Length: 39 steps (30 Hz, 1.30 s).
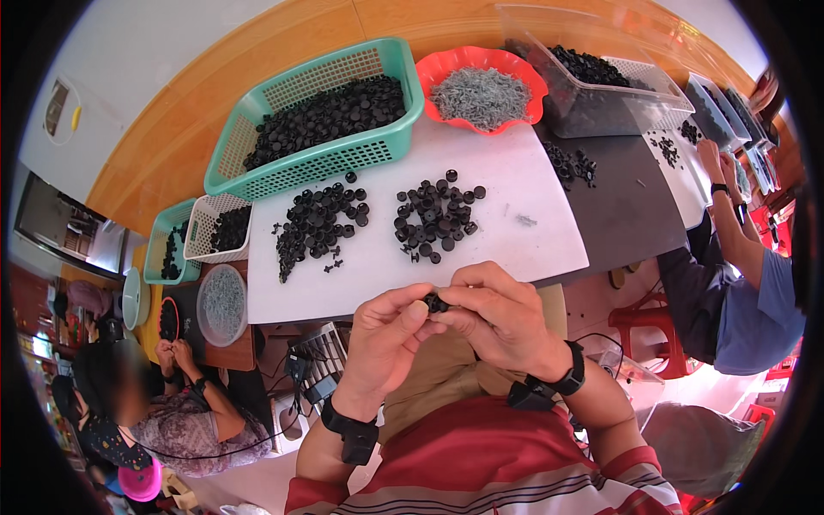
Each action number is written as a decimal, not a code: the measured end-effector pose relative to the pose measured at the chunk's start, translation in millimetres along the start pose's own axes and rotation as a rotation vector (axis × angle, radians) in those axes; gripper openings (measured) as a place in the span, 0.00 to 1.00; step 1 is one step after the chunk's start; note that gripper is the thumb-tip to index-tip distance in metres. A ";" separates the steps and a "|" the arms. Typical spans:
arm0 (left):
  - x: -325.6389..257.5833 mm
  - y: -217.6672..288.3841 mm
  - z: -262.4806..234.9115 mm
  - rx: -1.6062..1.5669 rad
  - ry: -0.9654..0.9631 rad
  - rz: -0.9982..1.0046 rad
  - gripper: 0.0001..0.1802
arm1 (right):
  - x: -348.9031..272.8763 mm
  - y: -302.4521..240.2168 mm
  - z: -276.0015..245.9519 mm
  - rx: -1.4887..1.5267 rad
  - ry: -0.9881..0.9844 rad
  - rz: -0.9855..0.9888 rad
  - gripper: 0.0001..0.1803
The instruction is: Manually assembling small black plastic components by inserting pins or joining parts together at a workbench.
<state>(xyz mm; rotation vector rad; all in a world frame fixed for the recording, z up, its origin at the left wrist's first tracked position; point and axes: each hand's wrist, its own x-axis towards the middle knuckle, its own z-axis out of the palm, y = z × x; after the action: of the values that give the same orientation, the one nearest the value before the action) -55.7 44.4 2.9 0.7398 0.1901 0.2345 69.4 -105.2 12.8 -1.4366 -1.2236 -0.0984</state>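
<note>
Just off the near edge of the white tabletop (378, 287), both my hands meet on a small black plastic part (435, 303). My left hand (386, 339) pinches it between thumb and forefinger. The fingers of my right hand (498, 318) close on its other side, covering much of it. Beyond them on the white surface lie two loose heaps of small round black parts: a left heap (318, 219) and a right heap (438, 215). A few stemmed black pieces (333, 264) lie at the near side of the left heap.
Behind the heaps stand a green basket (322, 159) of black parts, a red scalloped bowl (425, 73) of metal screws and a clear bin (592, 112). At left are smaller baskets and a tub of screws (223, 300). One person works at left, another at right.
</note>
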 end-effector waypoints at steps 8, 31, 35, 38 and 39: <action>5.5 -2.6 7.2 -0.003 -0.006 0.037 0.11 | -3.9 6.7 1.1 0.065 0.055 -0.015 0.17; 8.8 -15.7 24.3 0.118 0.090 0.085 0.13 | -11.4 17.5 -9.8 -0.056 0.086 -0.075 0.21; 9.5 -18.6 23.9 0.149 0.090 0.082 0.13 | -11.1 17.9 -11.1 -0.051 0.092 -0.065 0.19; 10.8 -19.3 25.4 0.206 0.090 0.100 0.13 | -11.9 19.9 -11.3 -0.013 0.115 -0.063 0.18; 10.4 -18.7 26.6 0.208 0.087 0.099 0.13 | -13.0 20.2 -11.4 0.020 0.117 -0.052 0.18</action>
<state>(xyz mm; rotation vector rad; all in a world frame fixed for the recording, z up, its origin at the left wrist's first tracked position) -36.3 16.8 8.4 0.9472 0.2635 0.3451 84.1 -116.9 -6.0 -1.3630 -1.1626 -0.2031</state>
